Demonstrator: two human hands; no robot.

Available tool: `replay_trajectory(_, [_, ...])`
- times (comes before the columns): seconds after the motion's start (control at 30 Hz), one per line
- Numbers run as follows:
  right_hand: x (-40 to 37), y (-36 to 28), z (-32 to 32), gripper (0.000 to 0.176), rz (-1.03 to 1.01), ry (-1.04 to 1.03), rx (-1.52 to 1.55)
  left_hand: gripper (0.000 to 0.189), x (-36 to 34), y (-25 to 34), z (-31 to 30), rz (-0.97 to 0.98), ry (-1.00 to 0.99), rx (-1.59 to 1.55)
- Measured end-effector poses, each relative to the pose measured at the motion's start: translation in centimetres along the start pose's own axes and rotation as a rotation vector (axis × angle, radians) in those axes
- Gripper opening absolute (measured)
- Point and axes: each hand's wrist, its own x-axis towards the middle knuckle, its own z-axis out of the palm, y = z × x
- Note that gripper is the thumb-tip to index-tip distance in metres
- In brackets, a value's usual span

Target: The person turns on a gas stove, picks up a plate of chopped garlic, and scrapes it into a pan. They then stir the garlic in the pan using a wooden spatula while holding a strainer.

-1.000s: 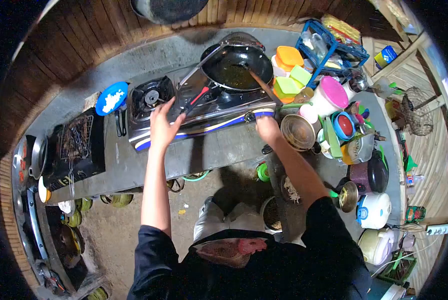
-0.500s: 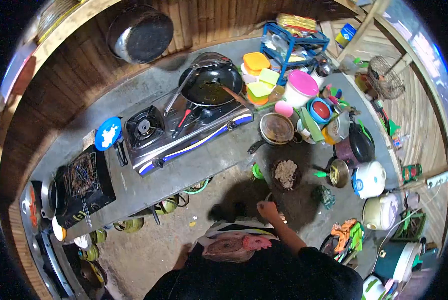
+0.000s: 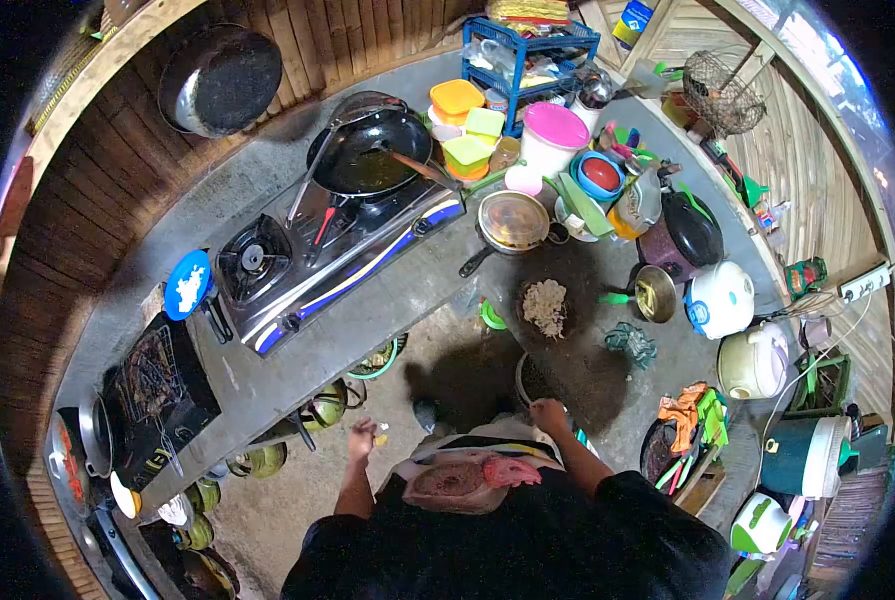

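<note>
I stand back from a grey concrete counter [image 3: 388, 300]. My left hand [image 3: 364, 437] hangs low over the dirt floor with its fingers loosely curled; whether it holds anything is unclear. My right hand [image 3: 549, 414] is near my chest, close to a dark pot [image 3: 530, 380] below the counter's edge, fingers bent. Far ahead, a two-burner gas stove [image 3: 318, 255] carries a black wok [image 3: 370, 152] with a wooden spatula [image 3: 420, 167] in it. Both hands are well away from the stove.
A blue plate [image 3: 188, 284] with white bits lies left of the stove, a grill rack [image 3: 153, 372] further left. A lidded pan [image 3: 513, 222], mortar [image 3: 546, 308], coloured tubs [image 3: 468, 125], a blue rack [image 3: 528, 50] and rice cookers [image 3: 720, 298] crowd the right. Green gas cylinders [image 3: 323, 408] sit underneath.
Both hands left the stove and dropped back toward my body. The view pulled away from the counter and shifted right; my left hand came back into sight low down.
</note>
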Motion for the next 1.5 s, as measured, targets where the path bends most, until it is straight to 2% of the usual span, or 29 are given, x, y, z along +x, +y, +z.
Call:
replay_trajectory(0.1, [1.4,1.4,0.3,0.019,-0.013,0.082,0.103,0.035,0.2,3.0,1.6,-0.074,0.073,0.116])
replay_trajectory(0.23, [2.3,2.4,-1.5,0.017,-0.012,0.069,0.065,0.038,-1.0,3.9,4.7,-0.084,-0.006,0.121])
replay_trajectory(0.33, [2.4,2.8,-4.4,0.016,-0.090,0.072,0.191,0.040,-2.4,4.0,8.0,-0.111,-0.048,0.139])
replay_trajectory(0.4, [3.0,2.8,-6.4,0.011,-0.301,0.236,0.306,0.041,-2.9,4.2,10.5,-0.117,-0.077,0.174])
replay_trajectory(0.5, [5.6,4.8,-7.3,0.011,-0.355,0.282,0.261,0.042,-3.2,5.2,14.7,-0.122,-0.132,0.238])
replay_trajectory(0.57, [6.7,4.4,-9.5,0.012,-0.380,0.258,0.287,0.037,-3.1,6.0,17.4,-0.024,-0.162,0.110])
replay_trajectory(0.6, [7.7,4.5,-9.8,0.014,-0.308,0.239,0.265,0.036,-3.4,7.0,18.9,0.002,-0.172,0.149])
replay_trajectory(0.7, [10.6,4.2,-11.6,0.021,-0.346,0.177,0.219,0.035,-3.2,8.4,23.2,0.173,-0.164,0.218])
replay_trajectory(0.73, [11.8,4.3,-11.6,0.024,-0.345,0.168,0.225,0.035,-2.7,8.8,24.4,0.162,-0.157,0.218])
replay_trajectory(0.8, [13.7,4.1,-11.7,0.031,-0.362,0.132,0.204,0.035,-1.7,9.5,26.5,0.193,-0.265,0.236])
replay_trajectory(0.9, [15.0,2.9,-12.1,0.035,-0.455,0.182,0.107,0.038,-0.4,10.7,29.9,0.202,-0.252,0.219])
replay_trajectory(0.93, [15.3,2.7,-12.3,0.040,-0.429,0.115,0.070,0.038,-0.3,11.2,31.0,0.187,-0.250,0.213])
replay_trajectory(1.0, [16.4,2.8,-11.7,0.042,-0.469,0.099,0.002,0.044,0.6,12.8,32.9,0.083,-0.212,0.161])
replay_trajectory(1.07, [17.2,3.5,-10.5,0.045,-0.508,0.099,-0.058,0.048,1.5,13.7,34.4,0.068,-0.210,0.116])
replay_trajectory(1.1, [17.5,3.6,-10.4,0.045,-0.507,0.093,-0.060,0.054,2.0,14.2,35.0,0.063,-0.210,0.075])
replay_trajectory(1.23, [18.0,3.2,-10.7,0.041,-0.508,0.036,-0.036,0.055,3.6,15.0,37.5,0.027,-0.160,-0.025])
replay_trajectory(1.33, [19.0,3.3,-10.2,0.035,-0.534,0.056,-0.007,0.048,4.0,15.7,38.7,-0.023,-0.113,-0.052])
replay_trajectory(1.4, [19.7,3.4,-9.9,0.033,-0.523,0.069,0.001,0.036,4.2,16.0,39.4,-0.006,-0.094,-0.131])
replay_trajectory(1.5, [20.3,3.5,-9.4,0.028,-0.562,0.107,0.021,0.031,5.7,14.9,40.2,0.049,-0.031,-0.078])
